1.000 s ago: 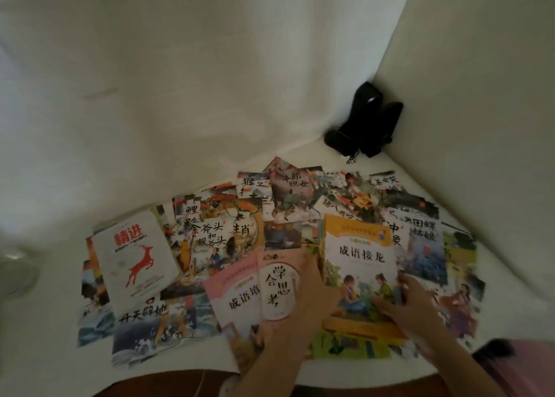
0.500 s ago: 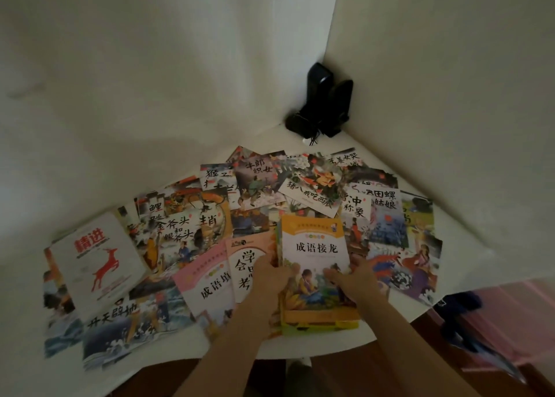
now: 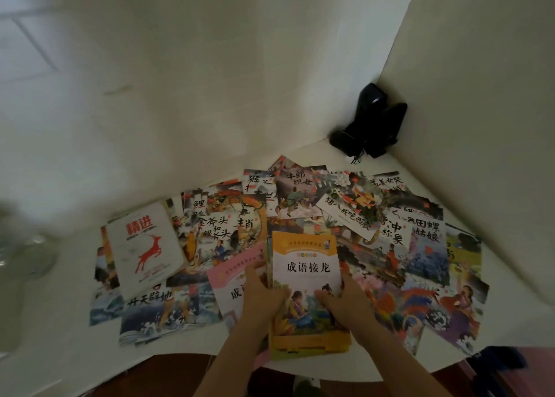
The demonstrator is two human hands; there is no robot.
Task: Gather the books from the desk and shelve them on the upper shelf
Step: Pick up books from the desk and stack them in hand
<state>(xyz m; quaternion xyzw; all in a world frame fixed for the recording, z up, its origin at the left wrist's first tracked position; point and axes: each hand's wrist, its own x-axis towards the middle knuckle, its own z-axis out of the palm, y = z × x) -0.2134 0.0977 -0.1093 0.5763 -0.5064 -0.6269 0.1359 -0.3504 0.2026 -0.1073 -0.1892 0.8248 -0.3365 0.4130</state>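
Where books cover the desk (image 3: 60, 321), left hand (image 3: 260, 291) and right hand (image 3: 342, 299) clasping the orange book's (image 3: 306, 264) sides

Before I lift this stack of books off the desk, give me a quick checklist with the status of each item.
1. Left hand grips the stack's left edge: ok.
2. Right hand grips the right edge: ok.
3. Orange book lies square on top of the stack: ok.
4. Stack free of neighbours: not ok, it partly lies on the pink book and other covers.
5. All desk books gathered: not ok, the white deer book and many picture books are spread out.
6. Upper shelf has room: cannot tell, out of view.
7. Black speakers clear of the hands: ok.
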